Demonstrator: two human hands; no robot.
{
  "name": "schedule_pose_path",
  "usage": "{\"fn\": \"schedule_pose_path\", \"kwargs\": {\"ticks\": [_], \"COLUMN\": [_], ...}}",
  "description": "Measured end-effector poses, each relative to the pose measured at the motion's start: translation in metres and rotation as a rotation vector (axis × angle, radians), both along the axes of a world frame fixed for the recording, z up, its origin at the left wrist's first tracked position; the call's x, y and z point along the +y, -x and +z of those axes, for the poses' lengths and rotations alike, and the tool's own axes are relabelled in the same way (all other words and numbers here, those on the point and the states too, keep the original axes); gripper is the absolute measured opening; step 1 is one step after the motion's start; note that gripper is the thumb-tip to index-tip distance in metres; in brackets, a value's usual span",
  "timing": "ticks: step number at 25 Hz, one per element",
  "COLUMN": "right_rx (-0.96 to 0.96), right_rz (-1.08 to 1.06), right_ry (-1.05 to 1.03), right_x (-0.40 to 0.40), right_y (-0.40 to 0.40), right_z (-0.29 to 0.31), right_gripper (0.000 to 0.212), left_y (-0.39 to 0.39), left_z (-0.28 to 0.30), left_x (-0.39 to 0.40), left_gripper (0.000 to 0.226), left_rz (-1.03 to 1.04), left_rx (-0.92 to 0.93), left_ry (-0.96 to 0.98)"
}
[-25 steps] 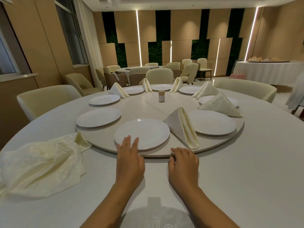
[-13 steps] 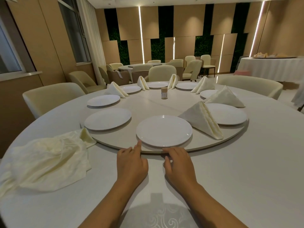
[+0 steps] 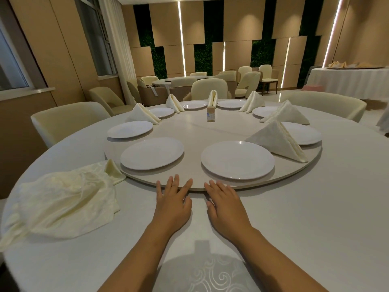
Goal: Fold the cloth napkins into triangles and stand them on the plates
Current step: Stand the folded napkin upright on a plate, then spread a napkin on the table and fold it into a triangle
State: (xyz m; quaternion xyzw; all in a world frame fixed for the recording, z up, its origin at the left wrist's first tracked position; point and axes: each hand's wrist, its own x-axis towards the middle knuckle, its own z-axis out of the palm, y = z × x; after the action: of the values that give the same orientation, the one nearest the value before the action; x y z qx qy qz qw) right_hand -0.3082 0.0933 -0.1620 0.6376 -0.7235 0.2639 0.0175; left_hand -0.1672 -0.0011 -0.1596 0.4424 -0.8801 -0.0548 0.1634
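Observation:
A round turntable point(image 3: 210, 131) on the big table carries several white plates. The nearest plate point(image 3: 237, 160) and the one to its left point(image 3: 152, 153) hold no napkin. A folded triangle napkin point(image 3: 275, 142) stands at the edge of the plate on the right point(image 3: 304, 133), and more folded napkins stand beside the far plates. My left hand point(image 3: 173, 202) and my right hand point(image 3: 226, 204) lie flat with straight fingers, fingertips on the turntable's near rim. A heap of loose cream napkins point(image 3: 61, 201) lies to the left.
A small bottle point(image 3: 211, 114) stands near the turntable's centre. Cream armchairs point(image 3: 69, 121) ring the table. Another set table stands behind, and a cloth-draped table point(image 3: 347, 81) is at the far right.
The turntable has rotated to the right: the bare plate and the folded napkin beside it moved rightward. Both hands slid back to the rim with their fingers straightened.

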Motion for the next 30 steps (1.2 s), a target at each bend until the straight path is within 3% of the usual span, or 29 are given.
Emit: {"fn": "schedule_pose_path", "kwargs": {"ticks": [11, 15, 17, 21, 24, 25, 30], "right_rx": [-0.035, -0.086, -0.094, -0.188, -0.239, -0.234, -0.230], "right_rz": [-0.217, -0.240, -0.205, -0.056, 0.028, 0.046, 0.111], "right_ry": [-0.145, -0.086, -0.043, 0.064, 0.072, 0.058, -0.007], "right_x": [0.004, 0.007, 0.009, 0.011, 0.016, 0.017, 0.018], "right_y": [0.012, 0.012, 0.009, -0.003, -0.011, -0.012, -0.014], "right_z": [0.002, 0.006, 0.007, 0.008, 0.009, 0.009, 0.008], "right_gripper": [0.063, 0.056, 0.052, 0.044, 0.039, 0.039, 0.035], "left_y": [0.021, 0.014, -0.006, -0.070, -0.116, -0.126, -0.145], "left_z": [-0.006, 0.004, 0.012, 0.011, -0.001, -0.005, 0.009], "left_x": [0.007, 0.014, 0.011, 0.002, -0.003, -0.004, 0.006], "left_gripper": [0.052, 0.048, 0.046, 0.052, 0.061, 0.059, 0.031], "left_rz": [-0.155, -0.163, -0.049, 0.338, 0.582, 0.589, 0.553], "left_rx": [-0.043, 0.088, 0.160, -0.094, -0.141, -0.070, 0.625], "left_ry": [-0.005, -0.090, -0.113, -0.049, -0.158, -0.166, -0.154]}}
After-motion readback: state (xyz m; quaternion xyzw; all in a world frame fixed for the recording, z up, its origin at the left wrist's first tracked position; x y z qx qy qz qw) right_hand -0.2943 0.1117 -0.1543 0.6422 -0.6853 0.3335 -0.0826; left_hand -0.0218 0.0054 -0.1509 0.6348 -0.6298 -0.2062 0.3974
